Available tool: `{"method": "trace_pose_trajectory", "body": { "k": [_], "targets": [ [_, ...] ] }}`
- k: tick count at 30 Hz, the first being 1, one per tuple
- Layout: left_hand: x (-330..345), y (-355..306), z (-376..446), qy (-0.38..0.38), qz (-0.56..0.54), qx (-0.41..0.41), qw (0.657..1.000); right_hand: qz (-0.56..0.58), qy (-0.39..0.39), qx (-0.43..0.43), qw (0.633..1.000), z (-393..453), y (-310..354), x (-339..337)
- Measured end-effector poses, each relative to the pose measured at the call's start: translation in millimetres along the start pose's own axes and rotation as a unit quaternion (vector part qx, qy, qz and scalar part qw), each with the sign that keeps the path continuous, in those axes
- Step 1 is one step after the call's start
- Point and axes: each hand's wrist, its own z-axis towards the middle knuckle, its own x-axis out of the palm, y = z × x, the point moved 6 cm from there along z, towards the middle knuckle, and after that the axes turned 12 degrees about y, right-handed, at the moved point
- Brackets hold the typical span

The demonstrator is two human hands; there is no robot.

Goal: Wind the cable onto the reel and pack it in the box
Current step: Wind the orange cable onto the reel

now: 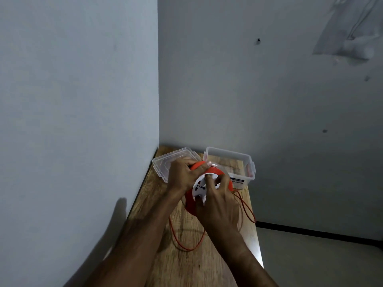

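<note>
While loose orange cable [187, 238] loops on the table [186, 266], our right hand [217, 206] pinches the reel [209, 184] at its white socket face and our left hand [182, 176] grips its orange rim. Behind sit the lid [163, 162] and the clear box [236, 162], its label unreadable.

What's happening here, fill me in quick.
A person is winding an orange cable onto an orange reel above a wooden table. The left hand grips the reel's rim, while the right hand works at its white socket face. Loops of cable lie loose on the table, so winding is not finished. A clear plastic box stands open behind, its lid beside it.
</note>
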Motion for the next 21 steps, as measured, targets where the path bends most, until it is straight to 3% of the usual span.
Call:
{"method": "trace_pose_trajectory", "body": {
  "k": [4, 9, 16, 19, 21],
  "targets": [
    [-0.6, -0.7, -0.1, 0.005, 0.005, 0.004, 1.0, 0.004, 0.013, -0.007, 1.0, 6.9, -4.1, -0.5],
    [-7.9, -7.6, -0.5, -0.005, 0.017, 0.027, 0.999, 0.099, 0.031, -0.023, 0.994, 13.1, -10.2, 2.5],
    [-11.5, -11.5, -3.9, -0.01, 0.023, 0.049, 0.998, 0.252, -0.018, 0.074, 0.965, 7.6, -16.7, 5.8],
    [-9.0, -13.1, -8.6, -0.036, 0.028, 0.059, 0.997, 0.35, -0.042, 0.196, 0.915, 9.2, -28.5, 17.8],
    [-6.8, -14.3, -10.9, -0.058, 0.042, 0.065, 0.995, 0.455, -0.034, 0.298, 0.838, 5.7, -35.0, 29.5]
  ]
}}
